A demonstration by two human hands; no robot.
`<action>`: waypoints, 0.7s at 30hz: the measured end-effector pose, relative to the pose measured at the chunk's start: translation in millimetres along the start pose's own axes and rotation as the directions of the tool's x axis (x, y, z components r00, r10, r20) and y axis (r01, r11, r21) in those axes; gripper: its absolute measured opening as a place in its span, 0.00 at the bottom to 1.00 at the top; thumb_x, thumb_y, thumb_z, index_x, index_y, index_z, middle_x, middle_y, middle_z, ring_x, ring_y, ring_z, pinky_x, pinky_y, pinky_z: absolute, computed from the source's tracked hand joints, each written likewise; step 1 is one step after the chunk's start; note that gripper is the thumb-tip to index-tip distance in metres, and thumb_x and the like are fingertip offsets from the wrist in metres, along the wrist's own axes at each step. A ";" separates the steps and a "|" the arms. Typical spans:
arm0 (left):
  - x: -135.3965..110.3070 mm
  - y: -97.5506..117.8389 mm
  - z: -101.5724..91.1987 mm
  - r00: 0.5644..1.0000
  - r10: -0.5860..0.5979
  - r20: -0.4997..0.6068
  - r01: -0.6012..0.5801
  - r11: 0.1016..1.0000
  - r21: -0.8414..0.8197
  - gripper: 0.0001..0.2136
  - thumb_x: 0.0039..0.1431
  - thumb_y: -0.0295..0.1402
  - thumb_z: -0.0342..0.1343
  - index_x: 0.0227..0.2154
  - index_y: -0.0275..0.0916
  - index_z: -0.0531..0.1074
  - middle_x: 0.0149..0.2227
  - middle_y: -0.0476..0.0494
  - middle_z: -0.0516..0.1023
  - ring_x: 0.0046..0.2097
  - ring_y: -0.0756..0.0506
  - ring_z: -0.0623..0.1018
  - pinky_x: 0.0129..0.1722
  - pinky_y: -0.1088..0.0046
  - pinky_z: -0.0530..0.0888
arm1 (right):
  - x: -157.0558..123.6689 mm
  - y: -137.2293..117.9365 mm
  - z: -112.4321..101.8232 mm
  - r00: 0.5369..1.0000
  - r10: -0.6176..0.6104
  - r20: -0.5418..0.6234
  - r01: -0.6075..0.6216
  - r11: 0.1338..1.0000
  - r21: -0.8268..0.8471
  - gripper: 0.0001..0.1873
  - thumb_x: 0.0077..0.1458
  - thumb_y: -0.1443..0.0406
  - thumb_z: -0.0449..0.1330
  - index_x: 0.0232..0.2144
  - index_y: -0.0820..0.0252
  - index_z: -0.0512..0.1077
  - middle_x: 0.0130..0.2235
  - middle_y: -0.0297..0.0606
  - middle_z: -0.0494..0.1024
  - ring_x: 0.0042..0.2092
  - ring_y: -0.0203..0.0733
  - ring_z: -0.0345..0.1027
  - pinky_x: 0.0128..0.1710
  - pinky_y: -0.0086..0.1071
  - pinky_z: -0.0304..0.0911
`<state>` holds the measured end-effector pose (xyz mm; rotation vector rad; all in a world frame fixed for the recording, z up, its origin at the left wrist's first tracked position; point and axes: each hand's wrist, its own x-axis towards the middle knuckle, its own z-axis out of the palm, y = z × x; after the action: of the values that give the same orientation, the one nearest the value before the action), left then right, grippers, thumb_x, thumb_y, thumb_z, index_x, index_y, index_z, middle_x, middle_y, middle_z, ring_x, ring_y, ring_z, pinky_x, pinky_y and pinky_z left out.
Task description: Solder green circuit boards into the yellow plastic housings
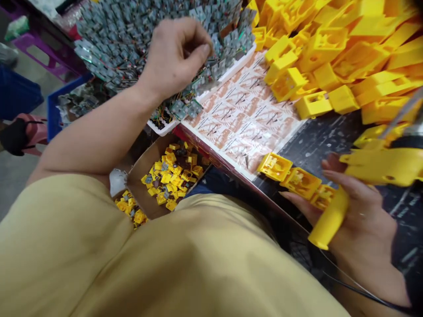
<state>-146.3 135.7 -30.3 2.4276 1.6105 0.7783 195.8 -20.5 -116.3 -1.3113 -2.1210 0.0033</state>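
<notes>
My left hand point(175, 55) reaches into a heap of small grey circuit boards with wires point(132, 35), which fills a white tray point(165, 127). Its thumb and fingers pinch one board at the heap's right side. My right hand point(358, 211) lies at the lower right on the dark bench. A yellow tool handle point(330, 220) with a black cable crosses its palm, and the fingers stretch left over it. The fingertips touch a short row of yellow plastic housings point(302, 182). A yellow tool part point(383, 165) hangs just above this hand.
A large pile of yellow plastic housings point(330, 48) fills the top right. A sheet printed with a pink pattern point(244, 114) lies between tray and pile. Below the bench edge, a cardboard box point(142, 167) holds several assembled yellow parts. A blue crate point(53, 110) stands at the left.
</notes>
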 end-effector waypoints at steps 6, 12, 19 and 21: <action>21.6 26.6 -2.1 0.898 0.174 0.405 -0.250 0.958 0.142 0.18 0.64 0.40 0.45 0.43 0.35 0.75 0.38 0.46 0.80 0.44 0.47 0.76 0.54 0.60 0.70 | 30.6 -14.4 18.0 0.978 -0.176 0.113 0.178 0.984 -0.007 0.25 0.56 0.61 0.65 0.54 0.59 0.64 0.38 0.42 0.76 0.40 0.47 0.73 0.45 0.41 0.72; -10.1 7.5 13.8 0.779 0.308 0.547 -0.466 0.868 0.174 0.21 0.58 0.41 0.48 0.52 0.39 0.71 0.53 0.40 0.75 0.60 0.35 0.69 0.63 0.40 0.53 | 28.5 -14.1 15.1 0.980 -0.185 0.080 0.186 0.982 -0.015 0.26 0.54 0.66 0.67 0.53 0.59 0.64 0.42 0.42 0.77 0.42 0.44 0.75 0.46 0.37 0.70; 0.7 -18.7 35.7 0.946 0.104 0.307 -0.197 0.937 0.290 0.13 0.61 0.38 0.47 0.38 0.40 0.75 0.32 0.48 0.77 0.39 0.46 0.72 0.60 0.47 0.63 | 12.8 -3.3 8.5 0.987 -0.108 0.115 0.107 0.994 0.011 0.34 0.53 0.62 0.68 0.59 0.53 0.61 0.48 0.40 0.77 0.50 0.50 0.73 0.58 0.48 0.63; 10.3 -22.0 19.5 0.985 0.016 0.173 -0.023 0.999 0.042 0.12 0.60 0.41 0.50 0.38 0.40 0.75 0.31 0.48 0.75 0.34 0.49 0.69 0.47 0.54 0.72 | 9.0 -2.2 3.3 0.994 -0.069 0.083 0.066 0.997 0.046 0.36 0.52 0.63 0.69 0.60 0.53 0.60 0.50 0.42 0.76 0.53 0.51 0.72 0.57 0.48 0.65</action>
<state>-152.0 157.6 -51.8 2.4667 1.5563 0.5229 189.6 -13.3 -113.6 -1.2339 -2.2235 0.0773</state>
